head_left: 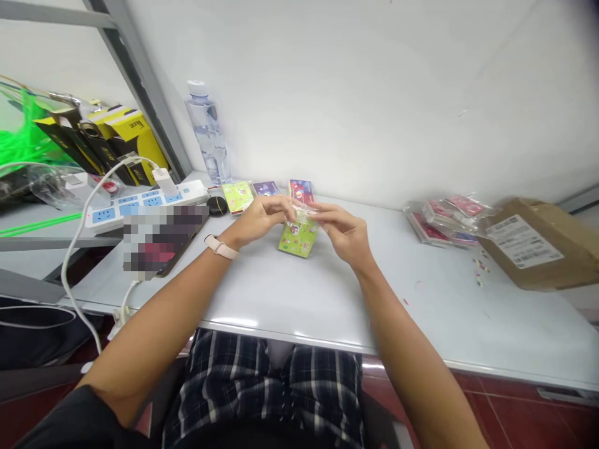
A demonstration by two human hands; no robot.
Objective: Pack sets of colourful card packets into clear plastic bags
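Note:
A small green printed packet (297, 241) in a clear plastic wrapper is held above the white table, its top edge between both hands. My left hand (261, 218) pinches the wrapper's upper left part, and a pale wristband circles that wrist. On the other side, my right hand (345, 232) has its fingers closed on the upper right of the same wrapper. The fingertips partly cover the packet's top. Behind the hands lie another green packet (238, 196), a purple packet (266, 188) and a red and blue packet (301, 189).
To the left are a phone (180, 240), a white power strip (145, 202), a black round object (217, 206) and a water bottle (208, 134). On the right, wrapped red packets (449, 218) lie beside a cardboard box (543, 246), with small scraps (480, 267) nearby.

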